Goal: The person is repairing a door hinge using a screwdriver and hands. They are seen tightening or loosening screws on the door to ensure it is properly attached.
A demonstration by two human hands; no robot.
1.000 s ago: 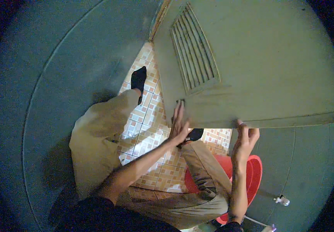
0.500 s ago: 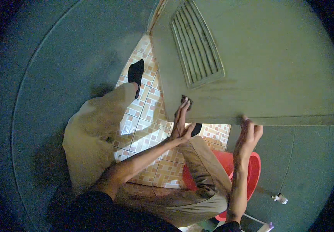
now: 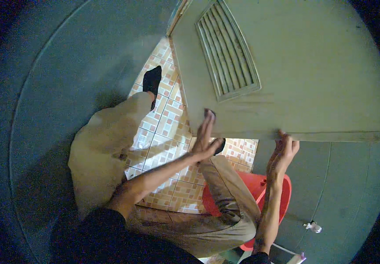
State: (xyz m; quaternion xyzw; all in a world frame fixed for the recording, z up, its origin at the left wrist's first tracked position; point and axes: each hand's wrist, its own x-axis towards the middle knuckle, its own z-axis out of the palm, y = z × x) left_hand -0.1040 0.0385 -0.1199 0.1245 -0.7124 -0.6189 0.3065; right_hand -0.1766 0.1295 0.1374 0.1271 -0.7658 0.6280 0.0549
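Note:
A pale green door (image 3: 313, 79) with a louvred vent (image 3: 229, 53) fills the upper right. My left hand (image 3: 205, 138) reaches to its lower corner, with long, somewhat blurred fingers. Under the fingertips a small dark pad (image 3: 210, 113) is pressed against the door's face; its kind is hard to make out. Dark smears mark the surface between this hand and the vent. Farther right, my right hand (image 3: 285, 152) is closed on the door's near edge, thumb on the face and bent fingers at the edge.
Below, a red plastic tub (image 3: 282, 193) stands beside my knee. A small white tap (image 3: 313, 226) sticks out of the dark green wall (image 3: 330, 176) at the right. Patterned tiles (image 3: 168, 119) cover the floor between my legs. Another dark wall (image 3: 58, 88) rises at the left.
My left hand has shifted slightly left and its fingers are more blurred, still on the dark pad. The right hand keeps its place at the door's edge. The view has moved a little.

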